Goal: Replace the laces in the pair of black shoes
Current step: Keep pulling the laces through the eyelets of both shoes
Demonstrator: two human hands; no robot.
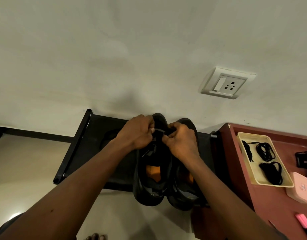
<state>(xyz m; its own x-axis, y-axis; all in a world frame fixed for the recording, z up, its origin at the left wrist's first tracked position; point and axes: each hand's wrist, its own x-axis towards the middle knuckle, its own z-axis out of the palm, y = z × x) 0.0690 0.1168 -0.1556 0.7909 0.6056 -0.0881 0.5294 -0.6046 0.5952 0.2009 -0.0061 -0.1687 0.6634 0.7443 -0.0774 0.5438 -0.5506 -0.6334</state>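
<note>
Two black shoes with orange insoles stand side by side on a black rack (pixel 83 146), toes to the wall: the left shoe (pixel 152 179) and the right shoe (pixel 184 193). My left hand (pixel 137 132) and my right hand (pixel 180 141) meet over the left shoe's lacing area, and both pinch a black lace (pixel 158 133) there. The fingertips and eyelets are mostly hidden by the hands. Several coiled black laces (pixel 265 151) lie in a cream tray (pixel 253 174) to the right.
The tray sits on a maroon table (pixel 270 205) at right, with a pink box (pixel 301 187), a pink object (pixel 303 222) and a small black item (pixel 303 161). A wall socket (pixel 227 83) is above. Beige floor lies left of the rack.
</note>
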